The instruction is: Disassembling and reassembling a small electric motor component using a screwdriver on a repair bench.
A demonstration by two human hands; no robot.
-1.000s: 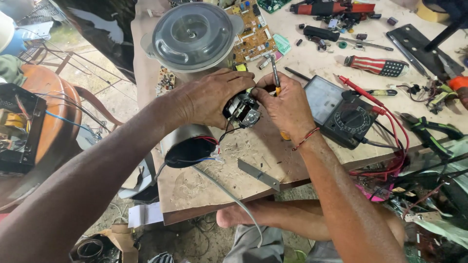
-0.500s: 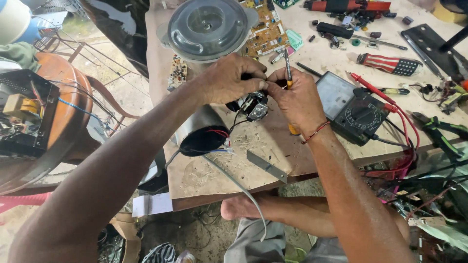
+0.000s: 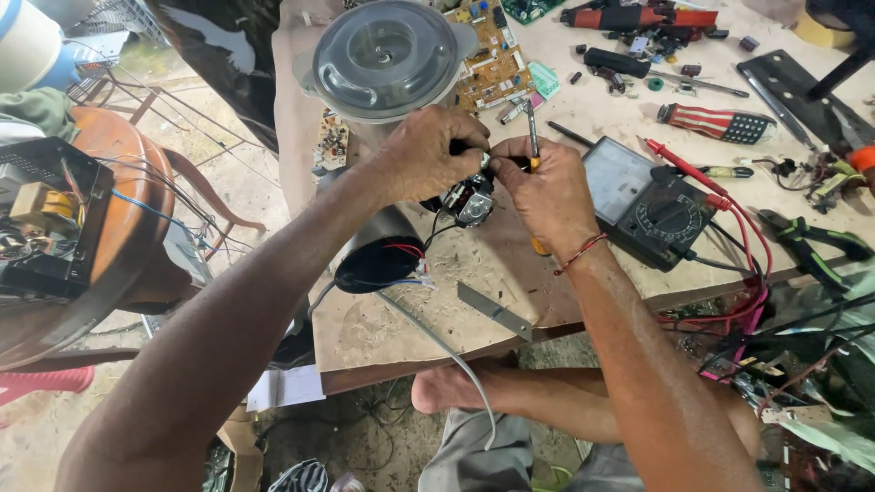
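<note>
I am taking the small motor (image 3: 471, 202) as my landmark; it is sitting above the table (image 3: 474, 273), in the middle of the view, with red and black wires trailing down-left of it to an open black housing (image 3: 378, 264). To its left, I am watching the left hand (image 3: 428, 155) gripping it from above, fingers closed around its top. Behind it, a round grey lid (image 3: 385, 56) is lying flat. Just right of the motor, the right hand (image 3: 542, 193) is pressing against it, fingers pinched on a thin screwdriver (image 3: 533, 137) standing nearly upright. Further right, a black multimeter (image 3: 649, 202) is resting with its red leads (image 3: 729, 219).
</note>
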